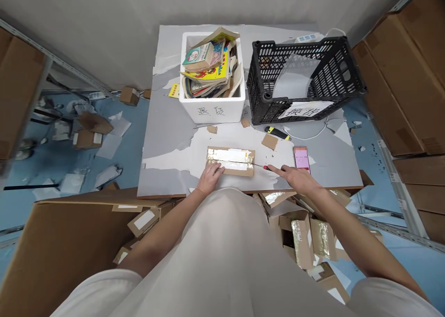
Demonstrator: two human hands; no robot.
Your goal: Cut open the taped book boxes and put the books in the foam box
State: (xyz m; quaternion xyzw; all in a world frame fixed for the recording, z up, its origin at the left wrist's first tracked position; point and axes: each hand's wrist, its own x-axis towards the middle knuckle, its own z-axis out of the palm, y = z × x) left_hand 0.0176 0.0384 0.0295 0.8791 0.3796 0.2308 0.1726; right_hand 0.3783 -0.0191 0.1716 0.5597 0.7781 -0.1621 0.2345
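A small flat cardboard box, with white labels and shiny clear tape on top, lies near the front edge of the table. A dark slit runs along its length. My left hand is closed on the box's near left corner, fingers bunched over it. In my right hand is a slim tool with a red and black handle. Its thin metal shaft points left and meets the right end of the box at the slit. Whether that shaft is a blade or a screwdriver is too small to tell.
Behind the box stand a white foam bin full of books and a black plastic crate with paper inside. A yellow-black utility knife, cardboard scrap and phone lie rightward. Opened boxes crowd below the table edge.
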